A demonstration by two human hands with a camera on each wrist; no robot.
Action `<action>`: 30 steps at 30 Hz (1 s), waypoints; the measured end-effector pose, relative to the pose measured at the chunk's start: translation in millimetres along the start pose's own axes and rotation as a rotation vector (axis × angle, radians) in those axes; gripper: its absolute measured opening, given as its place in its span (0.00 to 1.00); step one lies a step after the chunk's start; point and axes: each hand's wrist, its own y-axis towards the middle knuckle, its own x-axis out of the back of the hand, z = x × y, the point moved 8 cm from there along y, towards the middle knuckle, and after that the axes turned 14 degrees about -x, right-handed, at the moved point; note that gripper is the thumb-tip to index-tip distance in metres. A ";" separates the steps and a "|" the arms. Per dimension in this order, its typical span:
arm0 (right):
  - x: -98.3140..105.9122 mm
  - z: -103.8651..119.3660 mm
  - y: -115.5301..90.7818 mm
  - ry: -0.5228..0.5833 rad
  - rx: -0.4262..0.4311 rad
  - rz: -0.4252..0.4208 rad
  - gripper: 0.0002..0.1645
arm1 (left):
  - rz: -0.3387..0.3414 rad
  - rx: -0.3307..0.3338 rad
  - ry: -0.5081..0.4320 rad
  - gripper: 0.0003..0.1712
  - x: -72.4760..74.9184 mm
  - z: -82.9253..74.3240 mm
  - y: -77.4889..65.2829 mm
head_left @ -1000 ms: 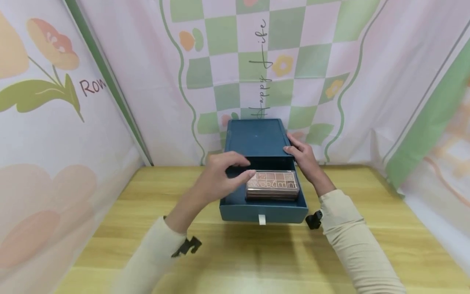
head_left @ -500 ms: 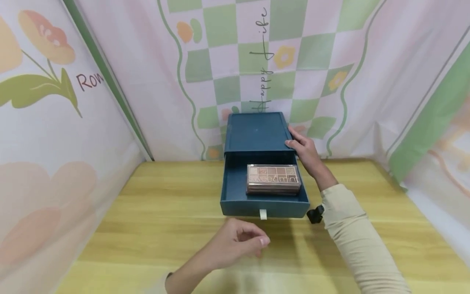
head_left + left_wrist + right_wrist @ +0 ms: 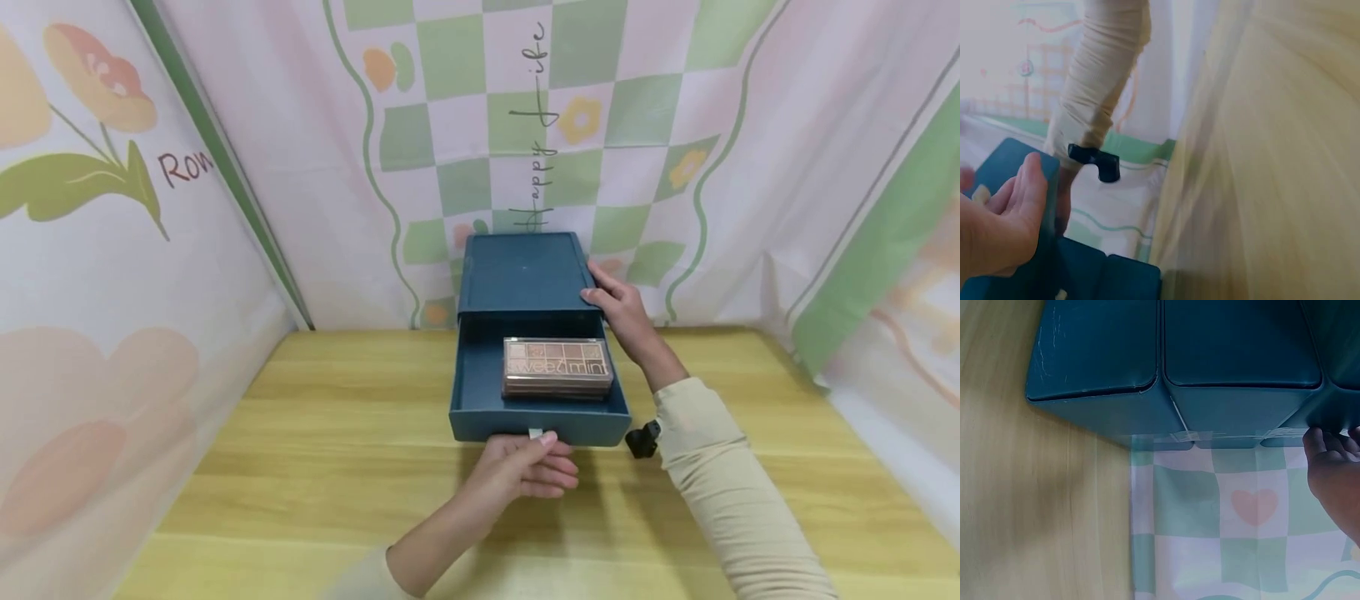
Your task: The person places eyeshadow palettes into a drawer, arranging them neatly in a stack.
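Observation:
A dark teal drawer box [image 3: 522,271] stands against the back cloth, its top drawer [image 3: 480,392] pulled out. In the drawer's right part lie stacked eyeshadow palettes [image 3: 557,368] with clear lids, the upper one lettered "sweet mint". My left hand [image 3: 498,479] is at the drawer's front, thumb over the small white pull tab [image 3: 535,433] and fingers behind it. In the left wrist view the pale tab [image 3: 981,194] shows between thumb and fingers. My right hand [image 3: 626,321] holds the box's right side, thumb on the top edge; its fingertips touch the teal wall in the right wrist view.
More teal drawer units [image 3: 1235,344] show below the top one in the right wrist view. The wooden table [image 3: 315,450] spreads beneath and around. Printed cloth [image 3: 517,125] hangs behind and at both sides. A black wrist camera mount [image 3: 642,439] juts from the right sleeve.
My left hand has drawn back out of the drawer, passed below its front, then risen to the white pull tab. My right hand keeps its place on the box; the palettes stay put.

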 end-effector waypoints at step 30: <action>0.5 -3.2 -5.0 0.041 -0.005 -0.015 0.41 | -0.215 -0.159 0.007 0.24 36.3 -26.3 105.5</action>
